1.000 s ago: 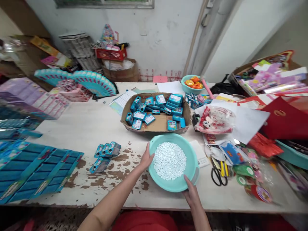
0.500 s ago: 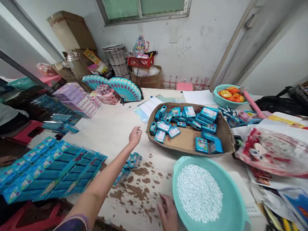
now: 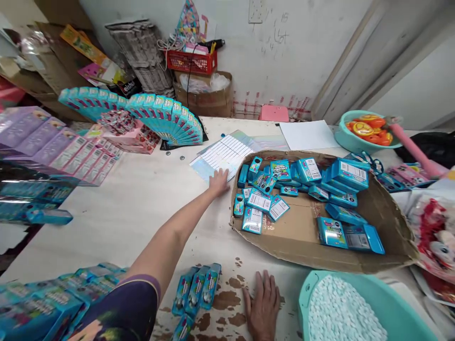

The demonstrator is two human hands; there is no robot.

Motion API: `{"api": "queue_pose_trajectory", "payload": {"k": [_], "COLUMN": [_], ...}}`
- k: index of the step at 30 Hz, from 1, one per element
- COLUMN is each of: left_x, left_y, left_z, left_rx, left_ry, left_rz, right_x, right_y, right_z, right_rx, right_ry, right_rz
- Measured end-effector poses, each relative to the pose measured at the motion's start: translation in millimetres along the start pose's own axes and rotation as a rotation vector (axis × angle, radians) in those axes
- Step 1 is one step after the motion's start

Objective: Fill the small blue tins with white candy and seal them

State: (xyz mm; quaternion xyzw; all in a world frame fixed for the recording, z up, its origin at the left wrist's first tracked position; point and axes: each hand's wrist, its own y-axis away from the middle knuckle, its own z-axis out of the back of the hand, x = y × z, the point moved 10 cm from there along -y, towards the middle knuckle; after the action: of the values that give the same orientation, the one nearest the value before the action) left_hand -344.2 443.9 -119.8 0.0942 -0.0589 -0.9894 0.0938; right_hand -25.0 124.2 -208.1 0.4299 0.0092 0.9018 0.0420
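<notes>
My left hand point(image 3: 219, 183) is stretched far forward, its outspread fingers at the lower edge of a sheet of white labels point(image 3: 227, 152), with no visible grip on it. That sheet lies on shiny pale-blue sheets. My right hand point(image 3: 262, 305) rests palm down on the table, fingers spread and nothing under them that I can see. Left of it stand several small blue boxes point(image 3: 196, 290) in a cluster. An open cardboard tray point(image 3: 295, 227) beside my left hand holds many loose blue boxes. A turquoise basin point(image 3: 398, 303) of small white pieces sits at the right.
Stacked blue boxes point(image 3: 53, 303) fill the lower left. Fanned blue packs point(image 3: 170, 118) and purple boxes point(image 3: 24, 125) stand farther back. A white sheet point(image 3: 308, 135) and a bowl of orange items point(image 3: 369, 130) lie at the rear. Brown worn patches point(image 3: 227, 299) mark the tabletop.
My left hand has moved forward and right from above the bare table to the label sheet. My right hand now lies flat with fingers spread. The view has shifted closer to the table.
</notes>
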Motion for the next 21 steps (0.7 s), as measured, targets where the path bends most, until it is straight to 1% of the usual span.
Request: {"api": "queue_pose_trajectory", "payload": {"k": [2, 3, 5, 6, 7, 8, 9, 10, 12, 13, 14, 15, 16, 17, 18, 19, 20, 21], "left_x": [-11.0, -12.6, -8.5, -3.0, 5.1, 16.0, 29.3, 43.2, 71.8, 80.6, 86.9, 87.3, 80.8, 67.0, 46.0, 19.9, -11.1, -44.7], "left_y": [-1.0, -1.6, -3.0, -3.4, -3.0, -1.2, 2.9, 9.8, 35.5, 53.5, 76.4, 104.5, 137.3, 173.9, 212.0, 249.7, 285.7, 320.8], "left_z": [-6.5, -8.9, -6.9, -0.3, 10.4, 25.8, 45.9, 69.3, 124.2, 150.0, 175.2, 200.0, 222.1, 239.3, 249.5, 251.8, 246.4, 235.0], "left_rx": [-0.003, 0.006, 0.025, 0.022, 0.014, -0.005, -0.04, -0.082, -0.212, -0.266, -0.338, -0.444, -0.573, -0.701, -0.797, -0.839, -0.826, -0.78], "left_ry": [-0.022, -0.019, -0.006, -0.004, -0.007, -0.013, -0.02, -0.029, -0.041, -0.05, -0.055, -0.044, -0.017, 0.013, 0.036, 0.032, 0.002, -0.035], "left_rz": [-0.013, -0.001, 0.039, 0.064, 0.093, 0.131, 0.181, 0.231, 0.356, 0.39, 0.432, 0.452, 0.439, 0.39, 0.303, 0.206, 0.097, -0.015], "right_x": [-1.4, -2.1, -2.6, -2.1, -1.0, 0.8, 3.2, 5.8, 11.5, 14.2, 16.8, 19.6, 22.4, 25.9, 30.1, 35.2, 41.2, 48.0], "right_y": [-0.4, -0.6, -0.6, -0.4, -0.2, 0.1, 0.2, 0.4, 0.1, -0.5, -1.6, -3.0, -4.9, -6.9, -8.8, -9.9, -9.5, -7.0], "right_z": [-0.8, -1.7, -3.2, -3.7, -4.0, -4.2, -4.5, -5.0, -5.7, -5.9, -5.5, -4.7, -3.1, -0.3, 3.9, 10.3, 17.9, 25.6], "right_rx": [0.013, 0.019, 0.027, 0.03, 0.031, 0.033, 0.036, 0.04, 0.048, 0.05, 0.048, 0.047, 0.045, 0.041, 0.037, 0.027, 0.02, 0.024], "right_ry": [0.024, 0.041, 0.075, 0.096, 0.119, 0.144, 0.171, 0.199, 0.249, 0.268, 0.279, 0.279, 0.265, 0.234, 0.183, 0.108, 0.007, -0.122], "right_rz": [-0.017, -0.02, -0.012, -0.003, 0.008, 0.023, 0.04, 0.056, 0.089, 0.102, 0.114, 0.124, 0.13, 0.131, 0.127, 0.114, 0.095, 0.069]}}
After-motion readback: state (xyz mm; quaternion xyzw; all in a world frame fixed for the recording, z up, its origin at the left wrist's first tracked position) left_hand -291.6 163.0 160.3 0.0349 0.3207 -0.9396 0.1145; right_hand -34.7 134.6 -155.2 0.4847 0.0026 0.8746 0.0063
